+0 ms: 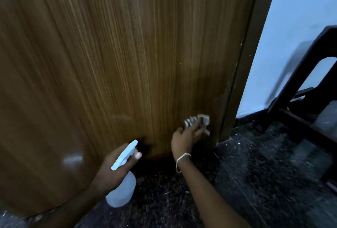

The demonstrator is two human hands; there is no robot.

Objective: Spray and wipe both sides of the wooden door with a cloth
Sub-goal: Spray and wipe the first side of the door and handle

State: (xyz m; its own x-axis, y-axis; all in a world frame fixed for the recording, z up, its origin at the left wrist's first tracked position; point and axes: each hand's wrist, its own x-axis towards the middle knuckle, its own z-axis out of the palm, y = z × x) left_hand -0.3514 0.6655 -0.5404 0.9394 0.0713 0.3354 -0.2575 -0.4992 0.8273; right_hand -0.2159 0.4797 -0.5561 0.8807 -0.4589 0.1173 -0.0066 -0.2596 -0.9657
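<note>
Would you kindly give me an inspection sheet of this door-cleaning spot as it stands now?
surface: wooden door, brown grain, glossy glare low on the left; its right edge looks chipped.
job's things: white spray bottle, held off the door; cloth low on the door near the right edge.
clutter: nothing seen.
grips: left grip holds the spray bottle at its neck; right grip presses the cloth on the door, bracelet at the wrist.
cables: nothing seen.
surroundings: dark speckled floor; pale wall on the right; dark chair, blurred, in front of it.
</note>
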